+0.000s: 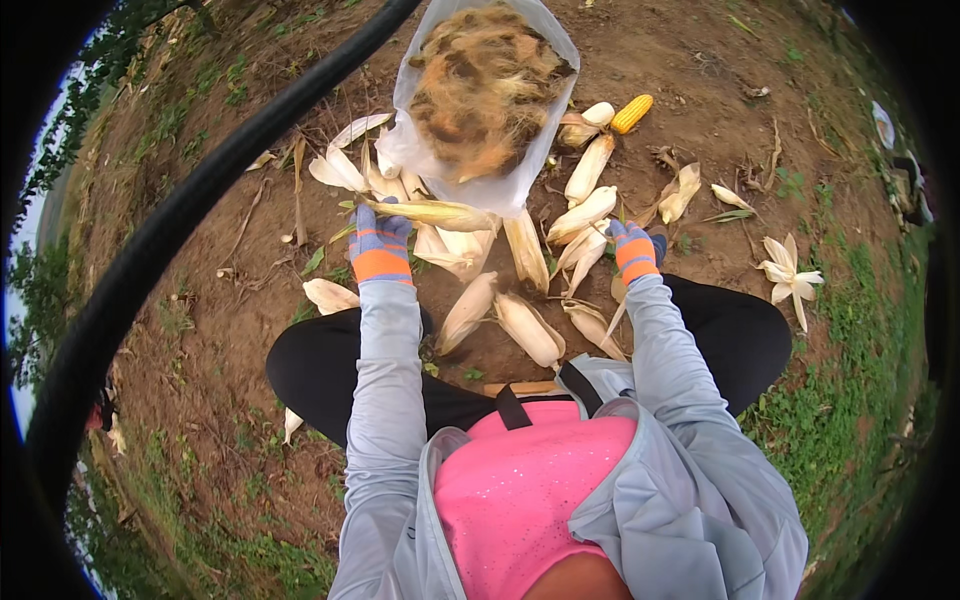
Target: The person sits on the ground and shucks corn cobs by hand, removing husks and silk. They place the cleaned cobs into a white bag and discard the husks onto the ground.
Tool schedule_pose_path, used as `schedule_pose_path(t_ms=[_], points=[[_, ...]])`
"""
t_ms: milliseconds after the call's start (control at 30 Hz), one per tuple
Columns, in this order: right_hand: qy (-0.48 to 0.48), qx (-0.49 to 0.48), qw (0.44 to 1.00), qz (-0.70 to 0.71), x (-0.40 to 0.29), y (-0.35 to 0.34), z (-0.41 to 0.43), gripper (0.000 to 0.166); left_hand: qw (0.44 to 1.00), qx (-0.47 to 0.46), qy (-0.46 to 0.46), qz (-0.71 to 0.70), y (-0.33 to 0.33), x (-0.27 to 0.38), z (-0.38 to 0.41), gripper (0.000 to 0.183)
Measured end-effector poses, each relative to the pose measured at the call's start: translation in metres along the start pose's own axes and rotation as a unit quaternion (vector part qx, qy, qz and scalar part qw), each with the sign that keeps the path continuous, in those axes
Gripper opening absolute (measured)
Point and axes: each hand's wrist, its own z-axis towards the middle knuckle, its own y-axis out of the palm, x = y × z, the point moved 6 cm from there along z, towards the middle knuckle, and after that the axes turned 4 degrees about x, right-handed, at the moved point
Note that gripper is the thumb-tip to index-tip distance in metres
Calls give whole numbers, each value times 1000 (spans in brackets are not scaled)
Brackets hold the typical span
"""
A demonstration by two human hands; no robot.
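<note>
My left hand (380, 232), in a grey knit glove with orange bands, grips one end of an ear of corn in its husk (442, 215); the ear points right, across the lower edge of a white plastic bag (557, 124). Brown corn silk (480, 94) fills the bag. My right hand (632, 244), gloved alike, is beside a partly loose corn husk (583, 253); its fingertips are partly hidden, and whether it grips anything is unclear. Husks and husk-covered ears, such as one ear (529, 328), lie on the soil between my knees.
A bare yellow corn cob (632, 114) lies beyond my right hand. An opened husk (792, 276) rests on the soil at the right, near green weeds (832, 360). A thick black strap or cable (217, 161) crosses the view at the left. Dry stalks poke from the ground.
</note>
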Motion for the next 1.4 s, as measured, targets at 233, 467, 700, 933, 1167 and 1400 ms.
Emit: schedule_pose_path(t_ms=[233, 467, 700, 933, 1167, 1400], points=[[-119, -264, 945, 151, -150, 27, -57, 37, 991, -5, -126, 39, 16, -50, -27, 15], [-186, -374, 907, 50, -201, 51, -105, 43, 970, -129, -189, 80, 35, -75, -44, 15], [-186, -257, 948, -9, -200, 37, -98, 40, 935, -35, -124, 331, 21, -70, -45, 21], [-212, -178, 952, -130, -205, 31, -107, 48, 909, -87, -53, 403, 43, -73, -58, 24], [-198, -218, 949, -116, -202, 37, -113, 45, 938, -28, -110, 327, 41, -71, -62, 24], [-296, -213, 930, 42, -182, 42, -108, 23, 958, -48, -135, 250, 41, -74, -65, 23]])
